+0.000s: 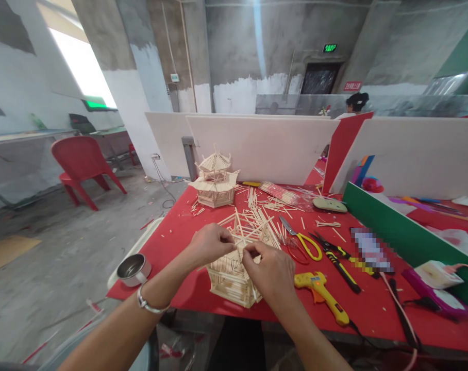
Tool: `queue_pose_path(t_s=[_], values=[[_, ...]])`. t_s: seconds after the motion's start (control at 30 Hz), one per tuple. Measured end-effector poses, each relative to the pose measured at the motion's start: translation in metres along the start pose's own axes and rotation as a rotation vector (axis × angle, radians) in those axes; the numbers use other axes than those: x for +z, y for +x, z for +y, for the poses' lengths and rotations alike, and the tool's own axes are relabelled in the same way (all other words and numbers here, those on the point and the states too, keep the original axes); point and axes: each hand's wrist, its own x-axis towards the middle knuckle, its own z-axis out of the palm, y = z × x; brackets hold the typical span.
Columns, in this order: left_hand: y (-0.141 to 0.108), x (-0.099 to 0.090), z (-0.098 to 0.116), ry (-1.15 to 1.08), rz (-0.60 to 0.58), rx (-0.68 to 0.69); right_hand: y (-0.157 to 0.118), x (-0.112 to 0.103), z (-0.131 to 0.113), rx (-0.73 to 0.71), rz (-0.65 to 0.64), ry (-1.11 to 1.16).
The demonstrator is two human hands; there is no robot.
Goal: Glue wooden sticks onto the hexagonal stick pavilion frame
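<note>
Left hand (210,244) and right hand (273,269) angled inward over stick model (231,288), both grips pinched narrow, anything held too small to tell, model partly hidden

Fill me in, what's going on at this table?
A person's left hand and right hand are close together, pinched over the upper part of a small stick model near the front edge of the red table. What they grip is too small to tell. A tiered stick pagoda stands behind the model, loose sticks lie scattered nearby, and a yellow glue gun rests to the right.
</note>
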Motion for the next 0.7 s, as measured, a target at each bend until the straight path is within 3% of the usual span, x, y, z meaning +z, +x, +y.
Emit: queue_pose_path(t_s=[0.7], values=[[0.0004,0.0010,-0.0008,-0.005,0.010,0.011,-0.0004,0.0000,0.0001,-0.016,0.015,0.013]])
